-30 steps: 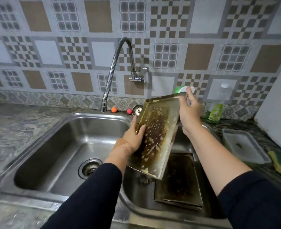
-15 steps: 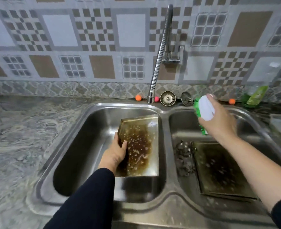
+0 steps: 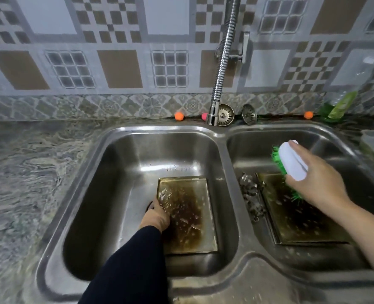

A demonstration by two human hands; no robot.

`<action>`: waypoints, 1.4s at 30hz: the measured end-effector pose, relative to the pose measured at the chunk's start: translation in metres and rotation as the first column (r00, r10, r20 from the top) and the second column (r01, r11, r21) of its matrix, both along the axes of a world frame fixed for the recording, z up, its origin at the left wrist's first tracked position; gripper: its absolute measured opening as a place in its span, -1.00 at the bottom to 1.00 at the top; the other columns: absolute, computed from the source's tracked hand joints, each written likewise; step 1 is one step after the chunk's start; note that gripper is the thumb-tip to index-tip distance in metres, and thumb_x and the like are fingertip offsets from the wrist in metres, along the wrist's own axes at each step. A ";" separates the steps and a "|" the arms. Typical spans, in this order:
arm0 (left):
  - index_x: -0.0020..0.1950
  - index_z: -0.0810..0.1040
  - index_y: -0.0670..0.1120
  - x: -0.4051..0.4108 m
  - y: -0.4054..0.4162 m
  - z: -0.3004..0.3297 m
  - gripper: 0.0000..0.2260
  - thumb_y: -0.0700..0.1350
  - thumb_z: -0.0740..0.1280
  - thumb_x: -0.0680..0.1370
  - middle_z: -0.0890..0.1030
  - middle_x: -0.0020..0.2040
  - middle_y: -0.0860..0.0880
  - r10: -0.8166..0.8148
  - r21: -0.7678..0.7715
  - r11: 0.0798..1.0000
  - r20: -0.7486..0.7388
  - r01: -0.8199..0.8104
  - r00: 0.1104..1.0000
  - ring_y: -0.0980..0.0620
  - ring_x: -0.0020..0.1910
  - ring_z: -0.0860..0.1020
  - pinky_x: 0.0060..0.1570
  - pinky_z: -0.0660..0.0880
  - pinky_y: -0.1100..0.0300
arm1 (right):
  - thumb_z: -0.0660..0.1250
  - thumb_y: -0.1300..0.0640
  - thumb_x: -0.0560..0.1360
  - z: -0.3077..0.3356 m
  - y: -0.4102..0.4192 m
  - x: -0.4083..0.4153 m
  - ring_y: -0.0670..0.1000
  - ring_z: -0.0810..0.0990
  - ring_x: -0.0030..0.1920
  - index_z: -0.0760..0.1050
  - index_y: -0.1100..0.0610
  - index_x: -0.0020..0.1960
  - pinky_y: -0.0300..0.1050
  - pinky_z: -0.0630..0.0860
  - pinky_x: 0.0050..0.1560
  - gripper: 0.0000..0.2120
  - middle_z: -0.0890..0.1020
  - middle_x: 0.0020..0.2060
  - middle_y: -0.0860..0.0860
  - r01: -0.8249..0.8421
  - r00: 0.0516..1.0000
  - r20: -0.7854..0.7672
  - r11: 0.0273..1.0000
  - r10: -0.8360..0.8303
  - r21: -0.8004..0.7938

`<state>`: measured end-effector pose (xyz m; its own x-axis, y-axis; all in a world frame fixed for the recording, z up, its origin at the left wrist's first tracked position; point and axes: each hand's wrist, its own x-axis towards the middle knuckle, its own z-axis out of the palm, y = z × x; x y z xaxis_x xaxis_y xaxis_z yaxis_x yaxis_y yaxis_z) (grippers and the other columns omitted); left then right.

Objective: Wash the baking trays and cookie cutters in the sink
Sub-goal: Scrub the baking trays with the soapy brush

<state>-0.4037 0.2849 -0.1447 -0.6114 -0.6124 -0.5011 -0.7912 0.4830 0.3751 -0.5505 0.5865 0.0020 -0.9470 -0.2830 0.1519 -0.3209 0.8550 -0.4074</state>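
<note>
Your left hand (image 3: 156,216) grips the greasy rectangular metal baking tray (image 3: 187,215); your right hand (image 3: 313,185) clutches the white-handled green scrubbing brush (image 3: 290,164). Slick grease could let the tray slip.

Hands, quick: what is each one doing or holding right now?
Left hand: closed on the edge of the tray in the left basin.
Right hand: closed around the brush, above the right basin.

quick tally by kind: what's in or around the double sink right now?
Greasy metal baking trays: 2 (left basin, right basin)
Round metal drain strainers: 2
Small balls on the ledge: 3, orange, pink, orange
White-handled green scrub brush: 1
Total: 8
</note>
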 end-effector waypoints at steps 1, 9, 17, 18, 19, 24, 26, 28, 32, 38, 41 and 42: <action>0.51 0.13 -0.06 0.001 0.000 -0.001 -0.54 0.00 0.10 0.63 0.37 0.42 -0.11 0.029 0.019 0.999 -0.010 -0.028 1.000 -0.13 0.33 0.42 0.33 0.27 0.08 | 0.45 0.14 0.38 -0.001 0.001 0.001 0.19 0.46 0.30 0.18 -0.18 0.50 0.08 0.45 0.17 -0.20 0.45 0.37 0.04 0.003 1.000 0.003 1.000 -0.003 0.001; 0.48 0.23 -0.08 -0.013 0.000 0.023 -0.57 -0.09 0.12 0.60 0.39 0.40 -0.20 -0.088 -0.034 0.996 -0.043 0.086 0.995 -0.19 0.29 0.45 0.29 0.36 0.03 | 0.47 0.16 0.37 -0.001 0.008 0.004 0.20 0.46 0.30 0.16 -0.16 0.48 0.07 0.46 0.11 -0.20 0.45 0.37 0.03 -0.038 0.998 0.042 0.999 0.038 0.004; 0.35 0.47 0.07 -0.077 0.079 0.101 -0.66 -0.13 0.17 0.59 0.56 0.25 -0.06 -0.437 -0.196 0.899 -0.329 0.392 0.837 -0.07 0.19 0.54 0.19 0.43 0.19 | 0.47 0.07 0.35 0.024 0.065 -0.023 0.15 0.46 0.30 0.11 -0.18 0.51 0.01 0.46 0.10 -0.15 0.40 0.42 0.02 -0.087 0.988 0.138 0.979 0.062 0.184; 0.33 0.49 0.07 -0.089 0.093 0.107 -0.67 -0.11 0.17 0.58 0.57 0.23 -0.06 -0.480 -0.244 0.875 -0.340 0.417 0.809 -0.09 0.19 0.53 0.22 0.45 0.11 | 0.47 0.07 0.36 0.028 0.077 -0.030 0.14 0.45 0.31 0.10 -0.18 0.51 0.00 0.46 0.11 -0.15 0.38 0.43 0.00 -0.092 0.987 0.147 0.975 0.063 0.201; 0.31 0.51 0.07 -0.099 0.109 0.112 -0.67 -0.10 0.17 0.57 0.57 0.22 -0.07 -0.512 -0.276 0.857 -0.352 0.436 0.784 -0.10 0.20 0.52 0.22 0.46 0.05 | 0.47 0.07 0.37 0.033 0.090 -0.039 0.13 0.43 0.33 0.11 -0.16 0.51 -0.01 0.44 0.12 -0.16 0.37 0.44 -0.02 -0.091 0.986 0.155 0.974 0.059 0.207; 0.28 0.51 0.11 -0.129 0.201 0.111 -0.73 -0.06 0.19 0.61 0.55 0.11 0.04 -0.541 -0.141 0.838 -0.353 0.528 0.764 0.03 0.09 0.54 0.07 0.43 0.20 | 0.52 0.07 0.31 0.060 0.156 -0.097 0.12 0.35 0.41 0.11 -0.05 0.53 -0.04 0.36 0.30 -0.09 0.29 0.48 0.01 -0.078 0.981 0.189 0.973 0.036 0.219; 0.23 0.54 0.07 -0.141 0.232 0.091 -0.77 -0.01 0.23 0.60 0.55 0.14 0.02 -0.509 -0.013 0.848 -0.299 0.529 0.807 0.01 0.08 0.54 0.10 0.41 0.19 | 0.50 0.11 0.31 0.071 0.180 -0.124 0.10 0.34 0.41 0.11 -0.03 0.54 -0.08 0.34 0.28 -0.09 0.28 0.49 0.02 -0.074 0.983 0.179 0.974 0.036 0.215; 0.27 0.53 -0.03 -0.150 0.255 0.065 -0.75 -0.06 0.22 0.61 0.54 0.23 -0.04 -0.513 -0.001 0.847 -0.263 0.531 0.817 -0.06 0.14 0.53 0.13 0.46 0.18 | 0.47 0.14 0.34 0.079 0.199 -0.151 0.12 0.35 0.40 0.10 -0.04 0.54 -0.10 0.34 0.21 -0.12 0.28 0.48 0.03 -0.050 0.989 0.148 0.979 0.020 0.199; 0.43 0.38 -0.10 -0.164 0.279 0.005 -0.63 -0.09 0.21 0.62 0.34 0.44 -0.17 -0.374 -0.066 0.927 -0.084 0.370 0.924 -0.18 0.36 0.37 0.30 0.37 0.05 | 0.45 0.14 0.40 0.077 0.221 -0.203 0.15 0.34 0.40 0.06 -0.05 0.55 -0.06 0.35 0.24 -0.15 0.26 0.49 0.03 0.011 0.995 0.093 0.990 -0.024 0.139; 0.29 0.43 0.05 -0.170 0.285 -0.024 -0.71 0.03 0.19 0.58 0.39 0.25 -0.06 -0.325 -0.193 0.925 0.043 0.327 0.945 -0.06 0.05 0.47 0.15 0.45 0.03 | 0.45 0.13 0.40 0.035 0.231 -0.254 0.17 0.36 0.38 0.06 -0.02 0.55 -0.01 0.38 0.24 -0.14 0.30 0.47 0.08 0.012 0.982 0.184 0.991 -0.037 0.137; 0.24 0.47 0.04 -0.177 0.287 -0.015 -0.76 -0.07 0.18 0.59 0.43 0.22 -0.08 -0.220 -0.192 0.954 0.067 0.229 0.973 -0.07 0.11 0.50 0.15 0.47 0.07 | 0.46 0.12 0.41 0.012 0.231 -0.263 0.21 0.38 0.35 0.05 -0.01 0.55 0.03 0.42 0.21 -0.15 0.34 0.44 0.12 0.015 0.972 0.227 0.987 -0.051 0.161; 0.21 0.49 0.02 -0.178 0.288 -0.012 -0.76 -0.11 0.19 0.57 0.48 0.15 -0.08 -0.203 -0.185 0.960 0.066 0.212 0.977 -0.07 0.07 0.53 0.10 0.50 0.07 | 0.46 0.12 0.41 0.006 0.230 -0.264 0.22 0.39 0.34 0.06 -0.01 0.55 0.04 0.42 0.18 -0.15 0.35 0.43 0.13 0.021 0.972 0.226 0.987 -0.057 0.158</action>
<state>-0.5817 0.5729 -0.1569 -0.7142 -0.5612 -0.4184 -0.6803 0.6972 0.2261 -0.8145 0.8169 0.0079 -0.9622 -0.2480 -0.1125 -0.1994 0.9229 -0.3294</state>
